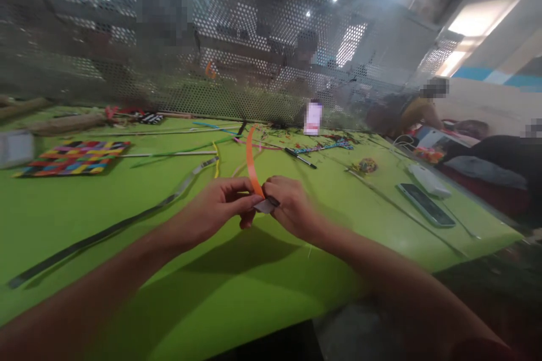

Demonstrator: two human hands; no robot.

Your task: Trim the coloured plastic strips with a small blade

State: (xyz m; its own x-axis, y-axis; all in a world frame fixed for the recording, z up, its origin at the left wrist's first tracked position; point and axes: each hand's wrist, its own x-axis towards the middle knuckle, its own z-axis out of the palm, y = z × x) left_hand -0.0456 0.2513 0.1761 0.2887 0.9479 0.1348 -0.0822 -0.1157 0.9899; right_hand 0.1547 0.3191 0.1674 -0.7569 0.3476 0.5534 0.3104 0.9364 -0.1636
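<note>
Both hands meet above the middle of the green table. My left hand [228, 200] pinches the lower end of an orange strip [250, 158], which curves up and away from the fingers. My right hand [292, 203] is closed on a small grey folded piece [265, 206] right beside that end. Whether the grey piece is joined to the orange strip, I cannot tell. A long dark grey strip [127, 224] lies left of my left hand, its far end reaching a short yellow strip [217, 159].
A colourful woven mat [80, 157] lies at the left. Beyond my hands are a pen [300, 158] and scraps against a perforated metal screen [254, 45]. At right lie a phone [425, 205], a white box-like object [429, 180] and a thin stick [402, 210]. A person sits far right.
</note>
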